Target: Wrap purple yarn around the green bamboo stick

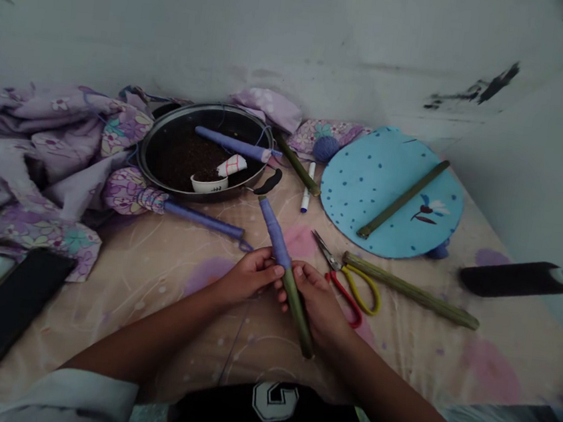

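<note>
A green stick (296, 306), wrapped in purple yarn along its upper half, lies slanted between my two hands. My left hand (249, 276) pinches it at the edge of the purple wrapping, fingers closed. My right hand (319, 303) is wrapped round the bare green part below. A thin purple thread runs down from my left hand toward my lap. Red and yellow-handled pliers (349, 278) lie just right of my right hand.
A dark round pan (170, 125) holds a purple-wrapped stick (233, 144) and a small white cup (208, 183). Another wrapped stick (205, 220), bare green sticks (408, 291), a blue dotted fan (394, 189), a yarn ball (326, 147), a marker (307, 188), floral cloth (41, 145) and a black phone (4, 309) lie around.
</note>
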Demonstrator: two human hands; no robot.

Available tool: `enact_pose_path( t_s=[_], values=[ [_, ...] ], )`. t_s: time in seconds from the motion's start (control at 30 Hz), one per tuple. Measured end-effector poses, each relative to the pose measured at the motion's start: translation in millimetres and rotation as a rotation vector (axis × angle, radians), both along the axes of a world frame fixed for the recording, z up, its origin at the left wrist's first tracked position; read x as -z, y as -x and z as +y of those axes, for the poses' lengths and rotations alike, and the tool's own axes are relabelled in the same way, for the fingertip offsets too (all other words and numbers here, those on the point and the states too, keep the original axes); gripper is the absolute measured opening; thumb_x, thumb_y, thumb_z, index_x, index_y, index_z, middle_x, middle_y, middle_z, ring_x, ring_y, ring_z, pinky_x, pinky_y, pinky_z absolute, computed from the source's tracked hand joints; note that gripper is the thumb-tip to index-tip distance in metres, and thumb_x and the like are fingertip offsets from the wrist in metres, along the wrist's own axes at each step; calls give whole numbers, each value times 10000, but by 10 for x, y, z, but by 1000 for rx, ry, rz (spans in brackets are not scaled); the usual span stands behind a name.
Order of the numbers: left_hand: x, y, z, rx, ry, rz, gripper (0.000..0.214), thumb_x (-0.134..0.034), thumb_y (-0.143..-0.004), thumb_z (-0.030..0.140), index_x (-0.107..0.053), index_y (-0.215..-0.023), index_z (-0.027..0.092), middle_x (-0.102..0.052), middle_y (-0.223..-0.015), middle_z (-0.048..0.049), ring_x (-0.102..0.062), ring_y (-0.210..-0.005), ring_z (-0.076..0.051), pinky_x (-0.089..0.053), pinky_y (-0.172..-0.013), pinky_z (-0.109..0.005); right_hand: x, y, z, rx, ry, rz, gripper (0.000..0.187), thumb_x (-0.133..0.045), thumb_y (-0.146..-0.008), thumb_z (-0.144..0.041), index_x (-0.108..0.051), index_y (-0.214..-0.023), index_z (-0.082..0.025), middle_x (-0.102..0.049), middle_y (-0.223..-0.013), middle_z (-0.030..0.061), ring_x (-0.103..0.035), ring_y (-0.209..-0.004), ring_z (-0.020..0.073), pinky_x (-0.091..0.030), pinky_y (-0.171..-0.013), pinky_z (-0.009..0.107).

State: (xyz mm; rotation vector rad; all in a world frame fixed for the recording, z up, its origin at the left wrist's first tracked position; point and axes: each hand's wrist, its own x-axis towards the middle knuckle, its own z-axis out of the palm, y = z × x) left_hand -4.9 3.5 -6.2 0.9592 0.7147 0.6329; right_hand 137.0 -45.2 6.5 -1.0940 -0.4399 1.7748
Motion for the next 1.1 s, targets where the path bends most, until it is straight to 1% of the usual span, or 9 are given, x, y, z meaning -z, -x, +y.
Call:
enact_pose_path(
  t_s=[0.13,0.27,0.37,0.47,0.53,0.7,0.77,1.0,1.1],
  values=[
    [29,2,-1,-4,-1,-13,397,-678,-731,416,-523,-963,133,-537,-603,38,-465,-419,-45,-221,-361,-152,-26,-2,-11,-5,9,4,339,-703,-720,-442,-529,-860,-186,-615,-671,-12,-574,-502,104,-465,-368,183],
    [47,7,0,-7,11,-21,417,-696,-719,407,-518,-979,133,-567,-610,24,-428,-402,-34,-214,-368,-154,-69,-2,-14,23,-11,-33,383,-788,-632,-356,-518,-851,-195,-584,-620,-45,-541,-475,92,-456,-344,168],
    [26,9,10,4,35,-41,454,-697,-714,417,-517,-1013,127,-570,-585,26,-388,-382,-28,-198,-369,-156,-67,10,-10,31,-21,-43,365,-781,-639,-344,-527,-850,-189,-592,-618,-38,-526,-457,82,-459,-357,169],
    [-4,2,19,9,40,-66,444,-674,-743,406,-520,-1039,114,-513,-511,58,-331,-356,-20,-180,-369,-159,-49,30,-10,82,-29,-50,372,-775,-641,-351,-542,-880,-188,-601,-670,-24,-561,-524,102,-475,-383,186],
    [-16,-4,22,11,32,-75,428,-661,-759,393,-526,-1049,108,-472,-488,73,-331,-360,-23,-192,-374,-160,-41,41,-13,105,-28,-58,373,-775,-640,-351,-550,-889,-188,-597,-684,-23,-563,-544,106,-474,-397,191],
    [-12,1,22,26,6,-24,451,-656,-764,402,-531,-1093,121,-402,-469,100,-286,-354,-20,-177,-363,-153,-41,44,-10,188,-56,-72,350,-803,-600,-281,-564,-836,-181,-578,-691,-42,-509,-515,68,-434,-432,174],
    [-8,7,23,20,5,6,470,-662,-758,405,-525,-1115,132,-375,-458,111,-272,-349,-21,-172,-357,-151,-41,40,-2,209,-41,-66,355,-809,-586,-260,-561,-828,-184,-572,-682,-50,-491,-501,60,-421,-443,174],
    [-41,-2,9,8,10,28,479,-690,-725,407,-524,-1078,128,-467,-508,89,-307,-361,-13,-184,-365,-148,-33,31,13,178,19,-38,313,-768,-645,-339,-551,-810,-185,-542,-605,-53,-469,-478,77,-398,-426,191],
    [-49,-12,2,2,24,8,453,-683,-735,401,-529,-1063,129,-500,-526,78,-340,-364,-15,-202,-376,-151,-50,27,8,150,18,-24,284,-754,-662,-331,-555,-799,-182,-552,-594,-43,-473,-475,83,-404,-423,196]
  ],
)
